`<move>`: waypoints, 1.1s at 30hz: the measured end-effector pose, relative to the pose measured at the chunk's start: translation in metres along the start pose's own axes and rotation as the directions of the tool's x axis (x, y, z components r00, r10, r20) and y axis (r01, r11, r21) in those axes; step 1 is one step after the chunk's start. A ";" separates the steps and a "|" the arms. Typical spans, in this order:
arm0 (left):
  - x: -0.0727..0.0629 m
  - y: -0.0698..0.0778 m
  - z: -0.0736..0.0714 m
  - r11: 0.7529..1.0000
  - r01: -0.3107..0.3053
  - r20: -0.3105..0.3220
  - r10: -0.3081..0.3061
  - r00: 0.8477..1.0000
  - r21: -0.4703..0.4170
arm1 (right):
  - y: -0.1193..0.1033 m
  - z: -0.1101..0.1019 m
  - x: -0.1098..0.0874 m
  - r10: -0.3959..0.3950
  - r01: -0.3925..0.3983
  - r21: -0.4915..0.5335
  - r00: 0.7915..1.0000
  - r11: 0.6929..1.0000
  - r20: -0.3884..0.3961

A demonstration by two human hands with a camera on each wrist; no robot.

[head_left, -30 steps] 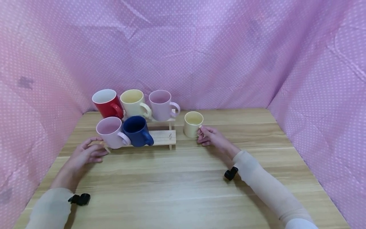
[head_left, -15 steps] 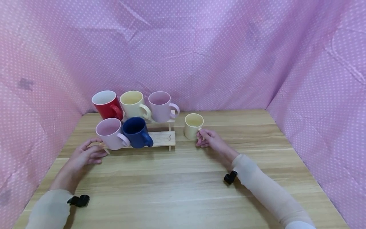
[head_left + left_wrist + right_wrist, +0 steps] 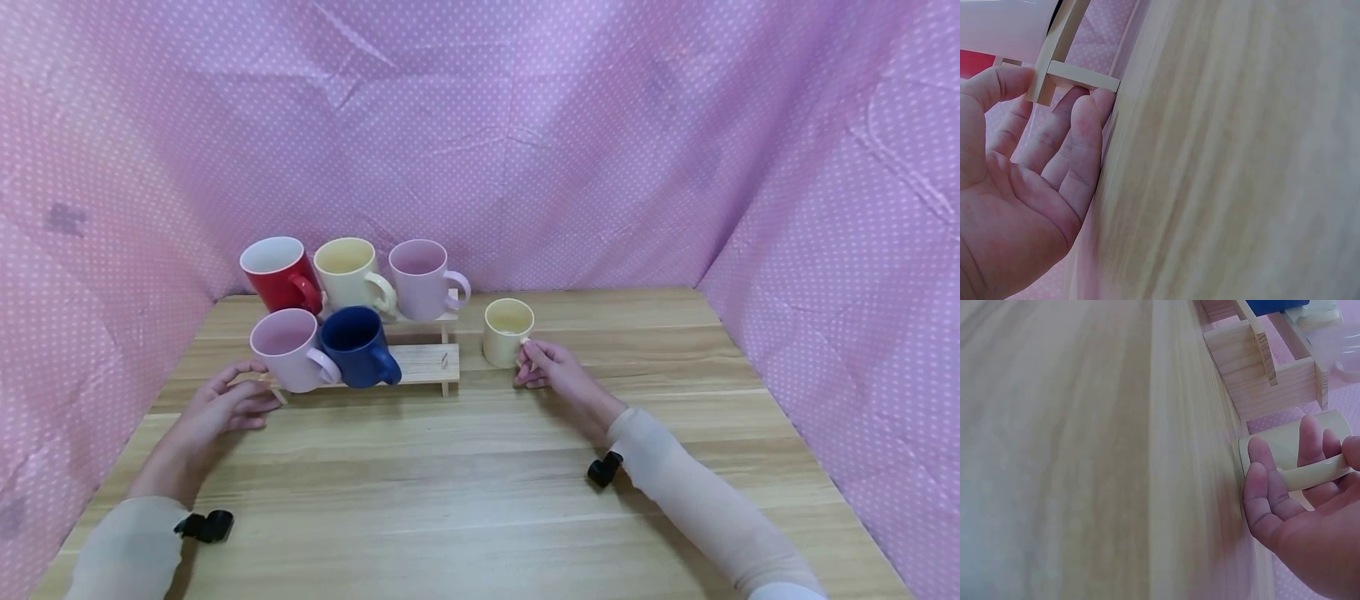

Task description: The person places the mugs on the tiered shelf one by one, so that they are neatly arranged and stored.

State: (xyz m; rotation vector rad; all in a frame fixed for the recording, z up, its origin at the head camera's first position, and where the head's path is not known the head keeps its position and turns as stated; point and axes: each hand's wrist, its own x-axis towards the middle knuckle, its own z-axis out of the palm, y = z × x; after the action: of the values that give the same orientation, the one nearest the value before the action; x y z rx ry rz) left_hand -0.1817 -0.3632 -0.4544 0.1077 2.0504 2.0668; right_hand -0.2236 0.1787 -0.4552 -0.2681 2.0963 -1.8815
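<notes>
A pale yellow mug [image 3: 501, 343] stands upright on the table, just right of a two-tier wooden rack [image 3: 427, 362]. My right hand [image 3: 558, 369] pinches its handle [image 3: 1316, 474], thumb at the top of the handle and fingers around it. At the rack's left end, my left hand [image 3: 225, 404] grips the lower shelf's corner. The left wrist view has the thumb against the board end [image 3: 1041, 84], while several fingers reach behind the rack's leg [image 3: 1085, 76]. The lower tier bears a pink mug [image 3: 287, 354] and a blue mug [image 3: 356, 354], handles toward the right.
On the upper tier stand a red mug [image 3: 279, 283] with a white inside, another yellow mug [image 3: 345, 279] and a lilac mug [image 3: 420, 287]. A pink dotted cloth [image 3: 510, 150] surrounds the wooden table [image 3: 465, 500] behind and at both sides.
My right hand and the yellow mug have shifted very slightly toward me. The head view has tilted a little; my left hand keeps its place on the rack.
</notes>
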 end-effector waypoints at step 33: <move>0.001 0.000 -0.001 1.000 -0.012 0.018 0.012 1.000 0.005 | -0.070 0.039 -0.046 -0.240 0.251 -0.037 0.953 0.967 0.182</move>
State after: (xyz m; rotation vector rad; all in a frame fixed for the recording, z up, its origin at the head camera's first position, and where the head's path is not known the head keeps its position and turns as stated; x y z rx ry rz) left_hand -0.1827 -0.3640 -0.4546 0.1394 2.0490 2.0605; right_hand -0.1714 0.1499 -0.3843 -0.7137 2.0798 -1.8497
